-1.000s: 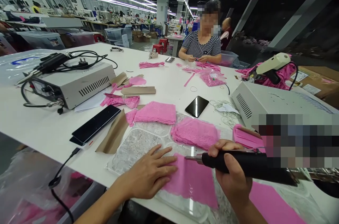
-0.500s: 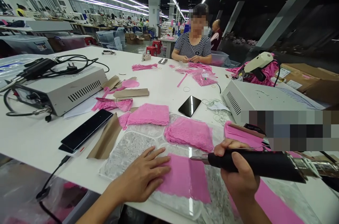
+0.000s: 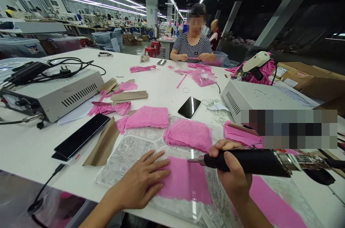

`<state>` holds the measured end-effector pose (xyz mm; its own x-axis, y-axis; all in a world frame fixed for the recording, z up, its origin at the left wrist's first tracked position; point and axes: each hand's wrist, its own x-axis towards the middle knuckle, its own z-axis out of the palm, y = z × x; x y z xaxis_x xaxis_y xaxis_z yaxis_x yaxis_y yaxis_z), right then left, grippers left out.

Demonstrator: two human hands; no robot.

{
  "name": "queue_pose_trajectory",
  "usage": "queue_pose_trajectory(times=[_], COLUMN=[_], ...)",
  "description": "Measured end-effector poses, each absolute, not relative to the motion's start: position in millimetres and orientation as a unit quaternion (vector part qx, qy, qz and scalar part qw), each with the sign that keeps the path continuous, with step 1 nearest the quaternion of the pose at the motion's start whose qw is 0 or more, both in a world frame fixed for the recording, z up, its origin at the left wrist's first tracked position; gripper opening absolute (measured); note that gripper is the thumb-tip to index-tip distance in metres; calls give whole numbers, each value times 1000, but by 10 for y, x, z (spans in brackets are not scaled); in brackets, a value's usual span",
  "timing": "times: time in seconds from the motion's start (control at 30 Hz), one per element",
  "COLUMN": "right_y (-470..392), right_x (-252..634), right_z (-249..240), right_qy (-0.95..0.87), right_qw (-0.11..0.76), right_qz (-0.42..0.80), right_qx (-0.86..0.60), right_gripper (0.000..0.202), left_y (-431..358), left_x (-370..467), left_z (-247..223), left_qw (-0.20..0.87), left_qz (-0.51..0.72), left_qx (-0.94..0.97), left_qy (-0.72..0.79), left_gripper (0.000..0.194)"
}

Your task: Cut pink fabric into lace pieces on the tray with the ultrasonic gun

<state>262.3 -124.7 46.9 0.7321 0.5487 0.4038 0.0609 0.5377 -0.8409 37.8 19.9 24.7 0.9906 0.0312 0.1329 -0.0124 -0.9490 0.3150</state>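
My left hand point(image 3: 142, 179) lies flat with fingers spread, pressing the left edge of a pink fabric piece point(image 3: 179, 181) with a scalloped lower edge. The fabric rests on a clear, scuffed plastic sheet point(image 3: 129, 149). My right hand point(image 3: 233, 165) grips a black-handled handheld tool point(image 3: 253, 163) with a slim metal tip, which looks like an ultrasonic welding gun. Its tip meets the upper edge of the fabric near the middle. Just beyond are two stacks of pink lace-edged pieces, a left stack point(image 3: 147, 117) and a right stack point(image 3: 188, 134).
A grey vented box point(image 3: 67, 91) with a second black tool stands left, and another grey box point(image 3: 258, 95) right. A black phone point(image 3: 189, 107), a dark slab point(image 3: 82, 136) and brown paper point(image 3: 104, 143) lie around. Across the table sits a co-worker point(image 3: 192, 46) handling pink strips.
The whole view has shifted slightly, moving the scene a little left. My left hand still presses the fabric, and the tool's tip stays at its upper edge. The co-worker's hands have spread apart.
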Motion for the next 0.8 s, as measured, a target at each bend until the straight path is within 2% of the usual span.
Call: queue_pose_trajectory(times=[0.33, 0.5, 0.8], right_y=[-1393, -1490, -1586], right_x=[2865, 2937, 2908], right_z=[582, 543, 545], right_qy=[-294, -279, -299], right_qw=[830, 830, 829], right_qz=[85, 89, 98], right_qx=[-466, -475, -463], right_gripper=[5, 6, 9], left_y=[210, 225, -28], left_x=[384, 389, 628], left_z=[220, 212, 342], left_qw=[136, 131, 122], left_qz=[91, 116, 294], left_qx=[986, 985, 948], left_qy=[-6, -10, -26], left_gripper=[43, 42, 25])
